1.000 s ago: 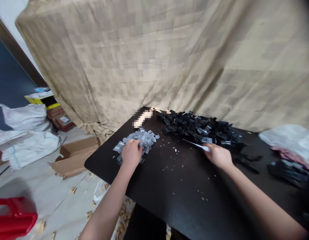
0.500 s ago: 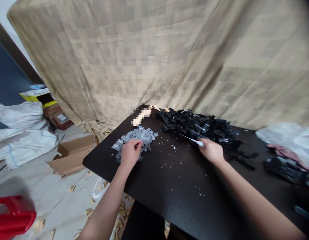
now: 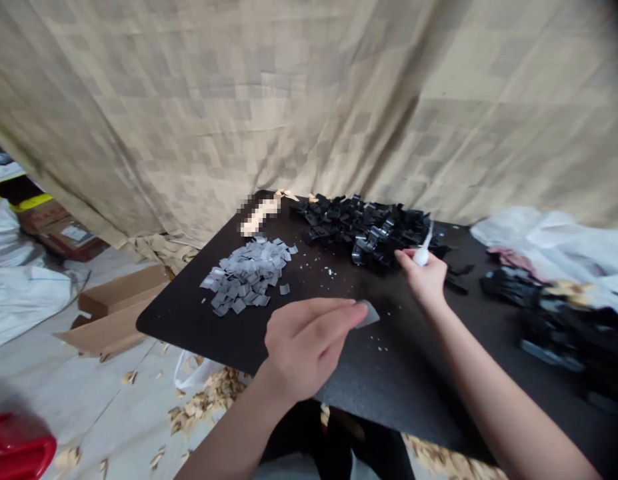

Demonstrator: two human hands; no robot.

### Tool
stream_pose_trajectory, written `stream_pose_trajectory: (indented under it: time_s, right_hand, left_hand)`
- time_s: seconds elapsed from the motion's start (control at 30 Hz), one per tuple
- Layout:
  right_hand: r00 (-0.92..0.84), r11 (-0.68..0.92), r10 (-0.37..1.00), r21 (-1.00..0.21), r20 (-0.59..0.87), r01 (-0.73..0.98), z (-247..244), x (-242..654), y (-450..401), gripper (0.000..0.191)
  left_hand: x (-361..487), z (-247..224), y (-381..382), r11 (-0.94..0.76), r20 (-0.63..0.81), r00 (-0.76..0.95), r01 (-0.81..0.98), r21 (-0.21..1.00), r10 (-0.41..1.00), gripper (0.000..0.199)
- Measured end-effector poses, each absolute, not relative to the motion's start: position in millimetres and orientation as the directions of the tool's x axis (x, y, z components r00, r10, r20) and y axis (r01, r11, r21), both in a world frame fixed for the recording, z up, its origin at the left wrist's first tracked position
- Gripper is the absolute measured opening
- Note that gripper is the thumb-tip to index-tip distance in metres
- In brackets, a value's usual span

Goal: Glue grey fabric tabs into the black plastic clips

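Note:
My left hand [image 3: 309,340] is over the near part of the dark table [image 3: 389,393], pinching one small grey square [image 3: 369,315] between its fingertips. My right hand [image 3: 425,277] grips a white-handled tool [image 3: 421,256] whose thin tip points up and away. Just beyond that hand spreads a heap of black plastic pieces [image 3: 373,230]. A pile of grey squares [image 3: 249,273] lies on the left part of the table, with one square slightly apart from it. Small white bits [image 3: 329,272] are scattered between the two piles.
Behind the table hangs a beige checked cloth [image 3: 289,100]. More black parts [image 3: 553,327] and a white plastic bag [image 3: 539,240] sit at the right. An open cardboard box [image 3: 113,307] and a red stool [image 3: 19,447] stand on the floor at left.
My left hand has left the grey pile and come nearer and to the right, with a grey square in it. The tool in my right hand has turned from pointing left to pointing up.

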State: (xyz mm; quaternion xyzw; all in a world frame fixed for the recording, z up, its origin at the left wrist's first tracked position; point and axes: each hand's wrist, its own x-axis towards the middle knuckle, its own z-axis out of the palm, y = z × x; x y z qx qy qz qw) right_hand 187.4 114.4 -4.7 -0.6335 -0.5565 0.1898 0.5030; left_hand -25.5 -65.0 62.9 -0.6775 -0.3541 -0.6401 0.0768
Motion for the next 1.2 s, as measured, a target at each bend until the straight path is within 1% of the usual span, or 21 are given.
stream_pose_trajectory:
  time_s: [0.07, 0.17, 0.27, 0.33, 0.4, 0.5, 0.67, 0.93, 1.07, 1.2]
  right_hand:
    - [0.353, 0.106, 0.903, -0.924, 0.244, 0.368, -2, 192, 94, 0.040]
    - [0.373, 0.096, 0.915, -0.980, 0.156, 0.175, 0, 199, 60, 0.038]
    - [0.362, 0.098, 0.927, -0.995, 0.095, 0.011, 1, 205, 31, 0.032]
    - [0.343, 0.091, 0.938, -0.989, 0.046, -0.116, -1, 206, 18, 0.029]
    - [0.309, 0.064, 0.951, -0.976, -0.003, -0.206, -5, 204, 9, 0.028]
    - [0.265, 0.010, 0.963, -0.976, -0.050, -0.218, -10, 199, 4, 0.029]
    - [0.233, -0.041, 0.968, -0.979, -0.089, -0.200, -10, 195, 1, 0.031]
    - [0.244, -0.096, 0.961, -0.985, -0.129, -0.145, -5, 194, -4, 0.029]
    - [0.267, -0.100, 0.955, -0.987, -0.132, -0.129, -6, 194, -4, 0.030]
    - [0.268, -0.101, 0.954, -0.985, -0.135, -0.136, -8, 195, -3, 0.031]
  left_hand:
    - [-22, 63, -68, -0.731, 0.943, 0.002, 0.632, 0.257, 0.334, 0.024]
    - [-17, 60, -69, -0.746, 0.943, 0.070, 0.632, 0.211, 0.326, 0.018]
    - [-10, 56, -67, -0.760, 0.939, 0.052, 0.604, 0.241, 0.339, 0.012]
    - [-3, 55, -65, -0.768, 0.938, 0.033, 0.584, 0.263, 0.346, 0.010]
    - [5, 54, -63, -0.789, 0.942, 0.031, 0.555, 0.263, 0.335, 0.008]
    - [15, 54, -63, -0.818, 0.948, 0.024, 0.513, 0.260, 0.317, 0.008]
    - [22, 53, -67, -0.818, 0.935, 0.003, 0.485, 0.308, 0.354, 0.009]
    - [24, 56, -74, -0.795, 0.901, 0.003, 0.472, 0.382, 0.435, 0.012]
    - [24, 55, -78, -0.803, 0.893, 0.025, 0.449, 0.392, 0.450, 0.013]
    - [23, 55, -79, -0.825, 0.899, 0.046, 0.420, 0.379, 0.436, 0.011]
